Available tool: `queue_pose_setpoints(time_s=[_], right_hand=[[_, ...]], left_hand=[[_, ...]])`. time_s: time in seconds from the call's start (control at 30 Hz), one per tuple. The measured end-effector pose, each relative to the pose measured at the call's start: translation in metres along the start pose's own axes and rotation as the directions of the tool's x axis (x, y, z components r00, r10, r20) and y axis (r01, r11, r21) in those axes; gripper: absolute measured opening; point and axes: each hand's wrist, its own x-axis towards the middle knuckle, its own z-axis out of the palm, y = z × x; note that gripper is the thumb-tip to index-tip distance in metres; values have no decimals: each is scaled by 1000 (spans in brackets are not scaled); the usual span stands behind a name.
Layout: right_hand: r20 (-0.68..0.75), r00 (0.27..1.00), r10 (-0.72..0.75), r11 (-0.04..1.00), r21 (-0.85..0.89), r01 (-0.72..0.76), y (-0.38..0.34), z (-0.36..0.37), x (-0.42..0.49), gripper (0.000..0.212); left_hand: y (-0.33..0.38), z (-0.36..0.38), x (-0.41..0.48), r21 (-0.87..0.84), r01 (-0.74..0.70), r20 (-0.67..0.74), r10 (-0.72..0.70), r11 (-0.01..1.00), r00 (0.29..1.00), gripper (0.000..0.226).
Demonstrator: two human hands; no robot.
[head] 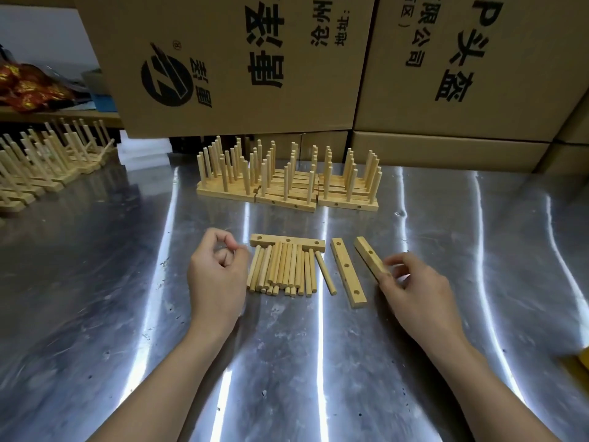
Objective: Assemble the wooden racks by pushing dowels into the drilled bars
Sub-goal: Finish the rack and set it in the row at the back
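My right hand [414, 282] pinches the near end of a bar [366, 253], while my left hand [216, 275] is curled with nothing visible in it, just left of the dowels [280, 269].

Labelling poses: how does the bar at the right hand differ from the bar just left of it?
The right bar is tipped on edge; the middle bar lies flat, three holes up. The right hand holds the right bar's near end; the middle bar is untouched. Both are pale drilled wood.

bar [366, 253] near end: under right fingers [398, 260] | racks [12, 186]: cropped, left edge
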Motion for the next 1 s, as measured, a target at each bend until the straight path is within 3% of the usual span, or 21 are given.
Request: queue_pose_setpoints(time_s=[0.07,0.17,0.23,0.33,0.43,0.6,0.7,0.83,1.0], right_hand=[[-100,994,-33,997,70,40,-2,-6,2,13],[-168,963,-209,933,261,248,-19,-14,-5,19],[-101,912,-397,864,293,409,-35,-12,-15,25],[107,791,-603,791,207,575,-46,4,-31,24],[260,744,-615,788,197,583,-50,21,-44,21],[318,715,-623,782,207,588,-48,25,-47,10],[264,753,-602,798,212,564,-48,21,-46,14],[35,861,-507,854,159,496,-41,18,-35,12],[-99,958,-270,946,158,283,-22,20,-20,43]], left_hand=[[-1,-1,2,-13,9,-19,-9,1000,1000,33],[-4,-3,6,-38,40,-68,-42,998,997,34],[-4,-6,9,-70,58,-108,-66,996,992,34],[-4,-11,16,-111,88,-179,-107,990,978,34],[-5,-16,19,-133,122,-224,-149,984,963,34],[-3,-14,15,-136,114,-201,-140,984,970,34],[-6,-15,15,-77,108,-152,-119,991,981,34],[-10,-14,12,168,-12,32,6,986,999,26],[-13,-17,9,432,-123,212,33,893,977,20]])
